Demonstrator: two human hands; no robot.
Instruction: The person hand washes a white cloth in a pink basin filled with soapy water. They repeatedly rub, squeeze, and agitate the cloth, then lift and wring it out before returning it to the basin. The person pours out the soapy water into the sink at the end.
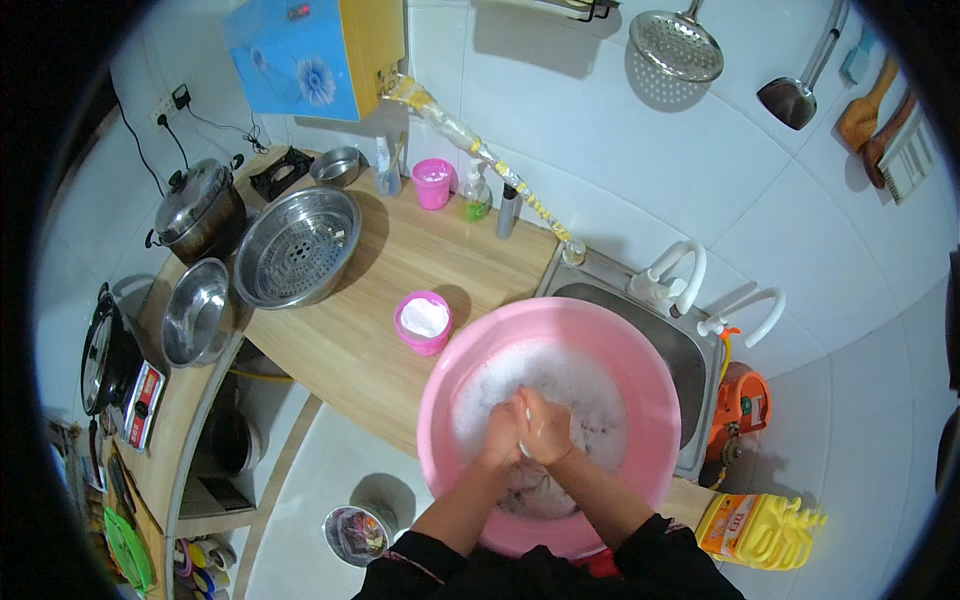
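A large pink plastic basin (656, 405) rests over the edge of the steel sink and the wooden counter. It holds foamy water (551, 367) with cloth partly under the surface. My left hand (501, 436) and my right hand (546, 431) are pressed together above the foam near the basin's middle. Something white and wet, suds or fabric, shows between them; which one cannot be told. Just left of the basin stands a pink cup of white powder (424, 319).
The steel sink (686, 367) with two white faucets (682, 277) lies behind the basin. Steel bowls (300, 247), a lidded pot (199, 210) and a gas stove (142, 405) line the left. A soap pump bottle (476, 193) stands by the wall; a waste bin (360, 534) is on the floor.
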